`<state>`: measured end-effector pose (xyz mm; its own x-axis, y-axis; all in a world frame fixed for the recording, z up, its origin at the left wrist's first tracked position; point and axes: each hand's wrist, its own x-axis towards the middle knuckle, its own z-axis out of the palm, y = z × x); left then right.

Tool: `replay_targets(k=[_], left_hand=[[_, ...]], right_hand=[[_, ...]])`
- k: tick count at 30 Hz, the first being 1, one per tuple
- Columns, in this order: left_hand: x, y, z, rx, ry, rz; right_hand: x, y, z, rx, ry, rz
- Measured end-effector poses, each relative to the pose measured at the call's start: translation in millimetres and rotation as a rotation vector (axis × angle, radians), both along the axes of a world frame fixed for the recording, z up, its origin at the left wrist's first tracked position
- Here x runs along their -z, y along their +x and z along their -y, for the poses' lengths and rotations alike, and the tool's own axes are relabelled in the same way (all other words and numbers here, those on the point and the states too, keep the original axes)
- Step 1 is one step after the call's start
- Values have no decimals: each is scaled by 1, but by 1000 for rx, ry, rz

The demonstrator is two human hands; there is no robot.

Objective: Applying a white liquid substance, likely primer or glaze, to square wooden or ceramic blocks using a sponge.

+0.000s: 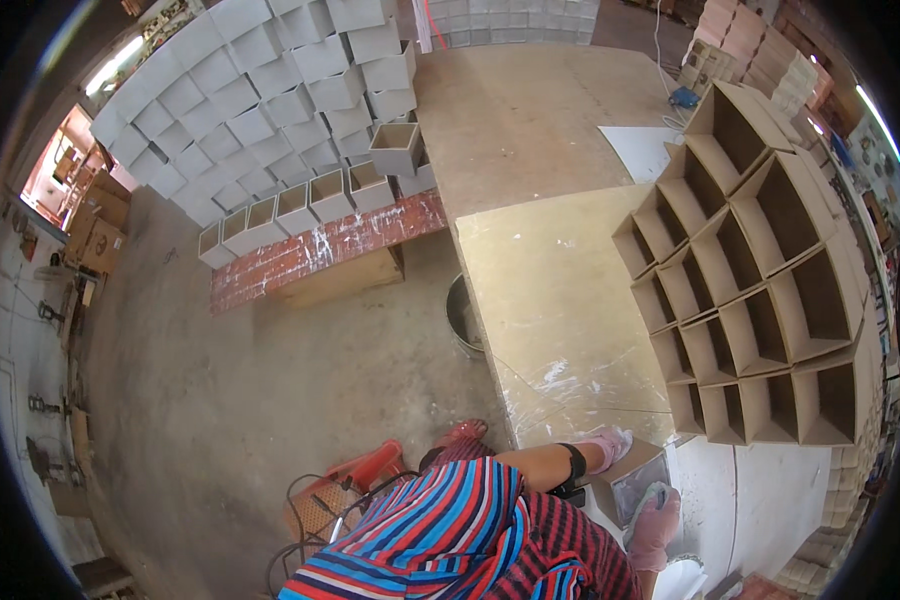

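Nearest, 1 partly grey box [638,485] sits between the person's 2 hands: the right hand [654,525] touches its near side, the left hand [610,447] its far end. I can't tell how tightly either set of fingers closes. Beyond, stacked bare brown boxes [760,325] look left to cover. Farther off, grey boxes line a red plank [330,243] and rise in a tall stack [240,90]; many seem done.

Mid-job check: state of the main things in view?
Pink-gloved left hand: touching a brown cardboard box
Pink-gloved right hand: touching that box
That box: openness unclear
Brown cardboard boxes, right: stacked, open sideways
Row of grey rectangular boxes: upright, open-topped
Red wooden plank: white-spattered
Dark round bucket: open
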<state>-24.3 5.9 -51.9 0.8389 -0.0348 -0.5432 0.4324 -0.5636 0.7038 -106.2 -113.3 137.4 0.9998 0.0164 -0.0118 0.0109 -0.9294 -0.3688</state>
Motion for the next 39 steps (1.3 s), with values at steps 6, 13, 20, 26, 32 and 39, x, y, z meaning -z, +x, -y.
replay_targets(k=[6, 13, 20, 26, 32, 39], left_hand=[[16, 7, 16, -64, -37, -64], [-18, -1, -3, 37, -36, -91], [-38, -3, -11, 131, 38, -56], [-10, -2, 3, -33, 36, 25], [1, 5, 11, 312, 171, 102], [33, 2, 18, -47, 57, 37]], right_hand=[[-2, 0, -1, 1, -13, -29], [3, 1, 3, 33, -50, -30], [2, 2, 3, 7, -46, -44], [0, 1, 1, 11, -24, -45], [1, 1, 2, 8, -35, -35], [-1, 1, -1, 15, -50, -32]])
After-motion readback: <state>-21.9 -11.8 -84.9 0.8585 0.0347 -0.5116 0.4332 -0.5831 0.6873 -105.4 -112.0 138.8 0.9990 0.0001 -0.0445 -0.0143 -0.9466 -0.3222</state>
